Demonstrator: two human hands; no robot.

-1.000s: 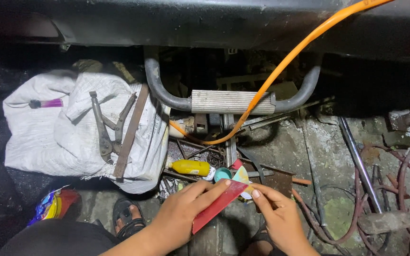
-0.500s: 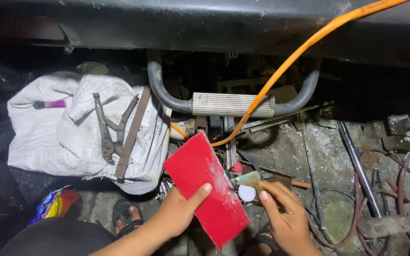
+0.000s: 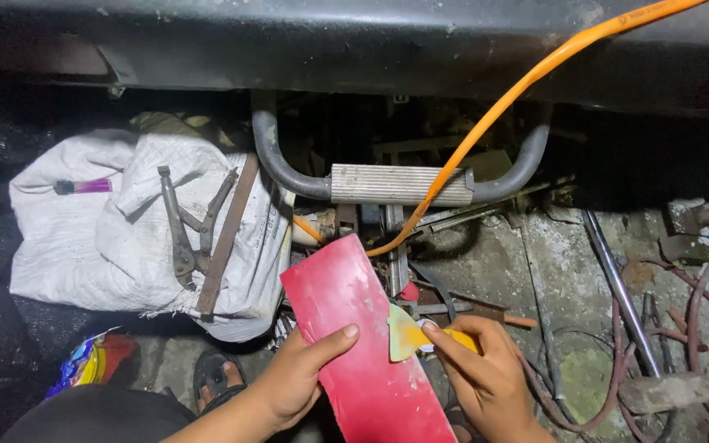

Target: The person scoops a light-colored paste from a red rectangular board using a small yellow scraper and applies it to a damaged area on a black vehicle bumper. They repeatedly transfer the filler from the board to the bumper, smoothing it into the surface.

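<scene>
Red plastic board [image 3: 363,344], long axis running from upper left near the footrest down to lower right, top edge aimed at the ribbed metal footrest [image 3: 400,184], lower end cut off by the frame's bottom edge. Left hand [image 3: 301,379] curled around the board's left edge, thumb pressed flat across its face. Right hand [image 3: 486,376] closed on the yellow handle of a small putty scraper [image 3: 408,335], blade pointing left and lying against the board's right edge. To the left, a white sack [image 3: 92,238] bearing pliers [image 3: 190,230] and a rusty flat bar [image 3: 225,238] on top; contents of the sack not visible. Orange hose [image 3: 527,78] slanting from upper right down behind the board. Tangle of rods and wire on the concrete at right, hard to make out in shadow.
</scene>
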